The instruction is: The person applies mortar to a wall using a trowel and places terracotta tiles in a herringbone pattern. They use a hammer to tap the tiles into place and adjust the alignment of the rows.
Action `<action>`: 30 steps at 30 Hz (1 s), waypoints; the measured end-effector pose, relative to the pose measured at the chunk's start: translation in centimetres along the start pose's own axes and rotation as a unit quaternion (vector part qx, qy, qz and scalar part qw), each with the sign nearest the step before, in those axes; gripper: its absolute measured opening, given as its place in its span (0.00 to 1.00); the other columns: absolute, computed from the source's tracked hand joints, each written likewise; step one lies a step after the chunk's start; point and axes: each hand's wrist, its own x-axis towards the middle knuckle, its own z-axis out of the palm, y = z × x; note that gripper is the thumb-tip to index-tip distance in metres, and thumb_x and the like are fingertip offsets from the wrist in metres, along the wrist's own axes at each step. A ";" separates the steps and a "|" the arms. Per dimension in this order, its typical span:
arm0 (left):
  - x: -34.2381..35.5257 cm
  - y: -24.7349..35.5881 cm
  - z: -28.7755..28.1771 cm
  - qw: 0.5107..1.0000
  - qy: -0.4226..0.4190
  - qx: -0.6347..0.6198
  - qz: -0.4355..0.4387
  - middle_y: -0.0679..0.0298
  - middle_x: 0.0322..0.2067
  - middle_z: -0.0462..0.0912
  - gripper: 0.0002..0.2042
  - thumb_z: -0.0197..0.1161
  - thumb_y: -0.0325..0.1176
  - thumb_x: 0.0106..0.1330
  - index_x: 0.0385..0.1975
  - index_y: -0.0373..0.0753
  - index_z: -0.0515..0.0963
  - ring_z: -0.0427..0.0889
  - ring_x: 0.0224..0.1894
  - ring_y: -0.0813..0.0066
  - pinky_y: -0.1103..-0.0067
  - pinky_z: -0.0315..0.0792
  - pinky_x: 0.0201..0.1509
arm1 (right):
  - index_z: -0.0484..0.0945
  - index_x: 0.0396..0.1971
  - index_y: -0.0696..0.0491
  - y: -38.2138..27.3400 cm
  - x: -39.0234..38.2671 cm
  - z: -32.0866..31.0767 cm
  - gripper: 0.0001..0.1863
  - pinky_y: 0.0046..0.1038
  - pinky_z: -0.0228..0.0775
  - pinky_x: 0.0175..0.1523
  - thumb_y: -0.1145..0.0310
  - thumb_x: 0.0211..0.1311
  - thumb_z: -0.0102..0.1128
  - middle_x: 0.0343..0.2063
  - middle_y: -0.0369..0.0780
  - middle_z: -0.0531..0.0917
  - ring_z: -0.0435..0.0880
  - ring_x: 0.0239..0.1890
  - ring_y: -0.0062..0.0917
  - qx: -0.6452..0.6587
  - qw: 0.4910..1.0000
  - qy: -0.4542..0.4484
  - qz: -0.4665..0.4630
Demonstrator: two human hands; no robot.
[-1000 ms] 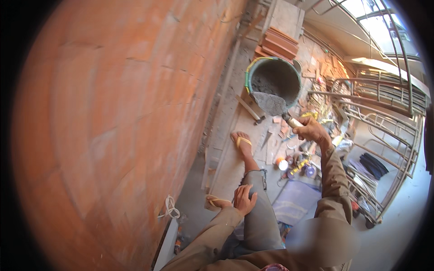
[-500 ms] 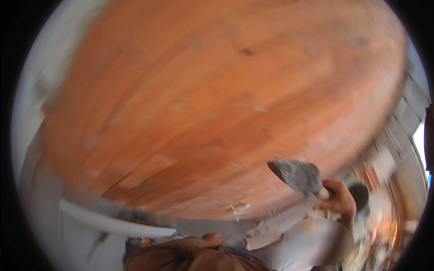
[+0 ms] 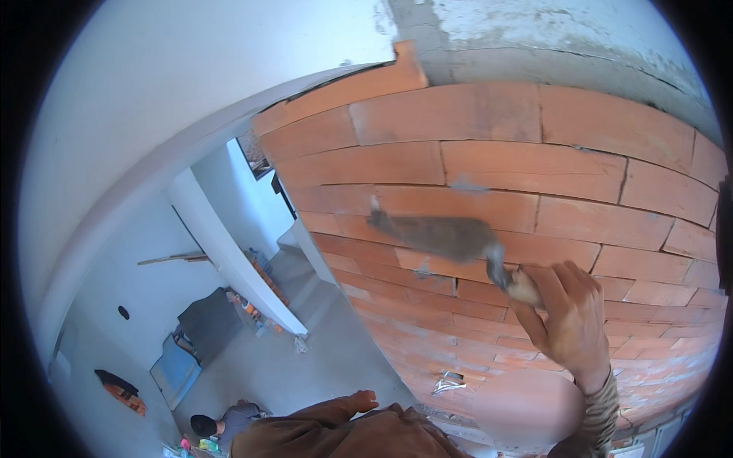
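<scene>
My right hand is shut on the handle of a trowel, held up in front of the red brick wall. The grey, slightly blurred blade points left across the brick courses; whether it touches them I cannot tell. My left hand is low at the bottom centre, beside my brown sleeve, its fingers loosely bent and apparently holding nothing. Grey render and a pale beam run above the bricks.
To the left lies a lower grey floor with steps, a white column, dark sheets and a blue panel against the wall. Another person is at the lower left, seen from above.
My view has swung from the bucket and floor up to the brick wall's top left. My right hand has raised the trowel from over the bucket to before the bricks.
</scene>
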 end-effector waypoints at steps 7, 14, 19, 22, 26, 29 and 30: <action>-2.8 -6.2 3.7 0.998 0.016 -0.032 -0.057 0.53 0.47 0.84 0.24 0.62 0.54 0.61 0.45 0.39 0.82 0.81 0.52 0.50 0.63 0.75 0.58 | 0.75 0.45 0.53 -5.1 9.9 3.8 0.18 0.39 0.73 0.32 0.65 0.57 0.68 0.31 0.42 0.79 0.82 0.29 0.38 -0.032 0.999 0.014 -0.024; -2.5 -8.6 0.9 0.981 0.146 -0.108 -0.064 0.56 0.44 0.87 0.22 0.65 0.52 0.61 0.43 0.40 0.83 0.83 0.51 0.57 0.66 0.76 0.56 | 0.76 0.32 0.56 -6.9 14.6 8.0 0.07 0.31 0.73 0.30 0.73 0.52 0.60 0.25 0.40 0.79 0.84 0.29 0.29 -0.143 0.976 0.124 -0.110; -1.3 -8.3 -0.4 0.977 0.131 -0.145 -0.082 0.55 0.46 0.86 0.21 0.65 0.52 0.61 0.43 0.40 0.84 0.83 0.52 0.56 0.66 0.75 0.58 | 0.79 0.32 0.58 -7.7 16.3 9.8 0.08 0.29 0.74 0.31 0.73 0.51 0.61 0.24 0.42 0.83 0.85 0.29 0.31 -0.191 0.967 0.134 -0.100; -2.1 -8.8 0.8 0.986 0.094 -0.113 -0.083 0.55 0.46 0.86 0.21 0.65 0.52 0.61 0.44 0.41 0.84 0.83 0.53 0.56 0.66 0.75 0.58 | 0.80 0.34 0.59 -8.1 17.3 11.2 0.09 0.29 0.76 0.28 0.73 0.52 0.61 0.25 0.43 0.84 0.86 0.27 0.31 -0.163 0.974 0.136 -0.077; -2.2 -8.5 0.7 0.990 0.033 -0.087 -0.105 0.55 0.46 0.86 0.22 0.66 0.53 0.60 0.44 0.41 0.84 0.82 0.53 0.55 0.66 0.76 0.58 | 0.81 0.32 0.60 -8.5 18.3 12.1 0.09 0.27 0.77 0.24 0.72 0.52 0.61 0.23 0.43 0.84 0.86 0.25 0.30 -0.167 0.975 0.134 -0.059; -0.6 -10.5 1.5 0.990 -0.058 -0.069 -0.107 0.57 0.41 0.87 0.19 0.65 0.51 0.61 0.40 0.41 0.85 0.85 0.48 0.56 0.65 0.77 0.54 | 0.81 0.30 0.59 -9.5 18.5 11.8 0.08 0.25 0.77 0.25 0.72 0.52 0.62 0.23 0.43 0.85 0.86 0.26 0.29 -0.170 0.976 0.132 -0.042; -1.0 -10.4 1.5 0.991 -0.050 -0.067 -0.104 0.57 0.41 0.87 0.19 0.65 0.51 0.61 0.40 0.41 0.85 0.85 0.48 0.56 0.65 0.77 0.54 | 0.82 0.30 0.59 -9.8 18.5 11.8 0.08 0.25 0.77 0.25 0.71 0.52 0.62 0.23 0.43 0.85 0.86 0.26 0.29 -0.172 0.975 0.136 -0.039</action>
